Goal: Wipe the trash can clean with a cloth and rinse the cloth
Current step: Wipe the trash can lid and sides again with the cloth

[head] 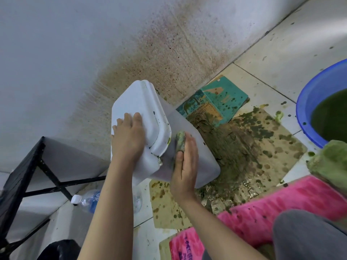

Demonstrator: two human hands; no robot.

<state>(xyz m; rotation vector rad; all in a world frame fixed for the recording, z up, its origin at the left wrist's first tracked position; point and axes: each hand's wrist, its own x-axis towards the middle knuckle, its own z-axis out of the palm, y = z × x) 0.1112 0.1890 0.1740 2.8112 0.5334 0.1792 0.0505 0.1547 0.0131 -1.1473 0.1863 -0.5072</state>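
Observation:
A white trash can (189, 128) with a closed white lid stands tilted on the dirty floor, its lid toward me. My left hand (128, 136) lies flat on the lid with straight fingers and steadies it. My right hand (185, 160) presses a green-stained cloth (180, 140) against the can's side just below the lid rim, its thumb hooked round the cloth's lower edge. Most of the cloth is hidden under the palm.
A blue basin (308, 102) of dark green water stands at the right. Stained cardboard (262, 147), a teal box (225, 98) and a pink cloth (281, 209) cover the floor. A green cloth (330, 162), a plastic bottle (88, 200) and a black-framed table (28, 177) are nearby. The wall (169, 44) is spattered.

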